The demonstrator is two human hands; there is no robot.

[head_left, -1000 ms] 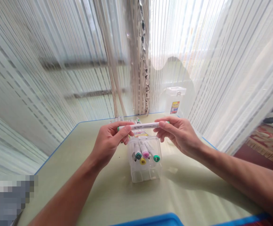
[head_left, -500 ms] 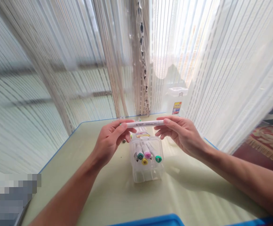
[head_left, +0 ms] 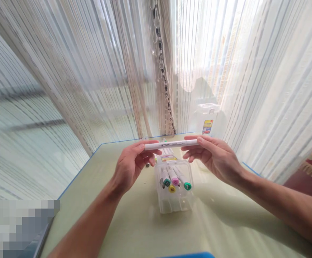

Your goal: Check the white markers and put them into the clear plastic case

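Pale green table (head_left: 129,229) beneath both hands; forearms (head_left: 91,218) slanting inward, left hand (head_left: 127,166) and right hand (head_left: 219,157) raised beyond a clear case (head_left: 172,205) — thumbs and fingers pinching opposite ends of a nearly level white marker (head_left: 170,144) between them.

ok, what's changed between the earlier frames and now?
The view shifted: left hand, right hand, marker and box all sit further right in frame. The marker's green ends no longer show. Nothing was taken or let go: both hands still hold the marker, and the box stays on the table.
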